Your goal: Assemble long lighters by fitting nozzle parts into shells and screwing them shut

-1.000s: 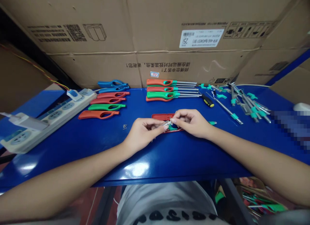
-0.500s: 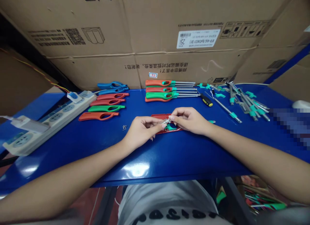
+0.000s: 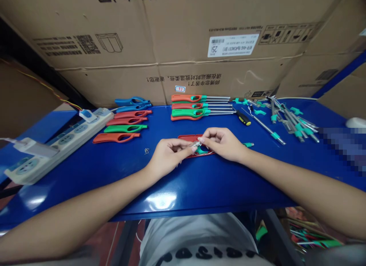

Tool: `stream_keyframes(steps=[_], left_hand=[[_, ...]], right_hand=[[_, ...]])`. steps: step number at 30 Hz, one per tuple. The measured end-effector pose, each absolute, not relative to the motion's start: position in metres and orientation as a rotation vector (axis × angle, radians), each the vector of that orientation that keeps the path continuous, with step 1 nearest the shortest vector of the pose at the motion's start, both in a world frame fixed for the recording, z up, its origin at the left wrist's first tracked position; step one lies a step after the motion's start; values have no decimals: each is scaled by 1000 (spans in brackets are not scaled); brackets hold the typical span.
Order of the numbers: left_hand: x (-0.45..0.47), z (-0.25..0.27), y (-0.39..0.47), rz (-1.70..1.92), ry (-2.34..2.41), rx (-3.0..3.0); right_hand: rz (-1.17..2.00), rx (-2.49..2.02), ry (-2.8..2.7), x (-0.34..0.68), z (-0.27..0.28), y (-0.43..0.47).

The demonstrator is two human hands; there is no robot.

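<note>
My left hand (image 3: 168, 156) pinches a small clear plastic piece with a pale tip (image 3: 196, 144), perhaps a lighter's gas tank. The thumb and fingertips of my right hand (image 3: 221, 143) are closed on its other end. Just beneath lies an opened red lighter handle shell (image 3: 187, 137) on the blue table, partly covered by my hands. Inside the shell sit a teal trigger (image 3: 202, 151) and thin wires. A teal-tipped piece (image 3: 248, 144) shows to the right, past my right hand. Several tiny screws (image 3: 146, 151) lie to the left of my left hand.
Handle shells (image 3: 126, 128) form a column at left, beside a white power strip (image 3: 74, 138). Assembled long lighters (image 3: 188, 112) lie at the back. A black-yellow screwdriver (image 3: 243, 118) and a pile of metal tubes (image 3: 294, 123) are at right. A cardboard box (image 3: 177, 37) stands behind.
Almost nothing differs. Both hands keep hold of the clear piece above the red shell, with only slight finger movement.
</note>
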State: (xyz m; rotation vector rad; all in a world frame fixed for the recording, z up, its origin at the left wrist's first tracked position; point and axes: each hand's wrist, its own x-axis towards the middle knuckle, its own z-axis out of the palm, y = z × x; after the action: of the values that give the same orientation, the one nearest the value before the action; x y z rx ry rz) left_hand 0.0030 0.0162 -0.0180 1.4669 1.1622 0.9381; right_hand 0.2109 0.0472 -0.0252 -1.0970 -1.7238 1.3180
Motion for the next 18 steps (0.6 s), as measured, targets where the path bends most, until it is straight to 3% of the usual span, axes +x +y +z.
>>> stream_keyframes(steps=[18], left_hand=[[-16, -10, 21, 909, 1198, 1815]], right_hand=[[1372, -1050, -1786, 229, -17, 64]])
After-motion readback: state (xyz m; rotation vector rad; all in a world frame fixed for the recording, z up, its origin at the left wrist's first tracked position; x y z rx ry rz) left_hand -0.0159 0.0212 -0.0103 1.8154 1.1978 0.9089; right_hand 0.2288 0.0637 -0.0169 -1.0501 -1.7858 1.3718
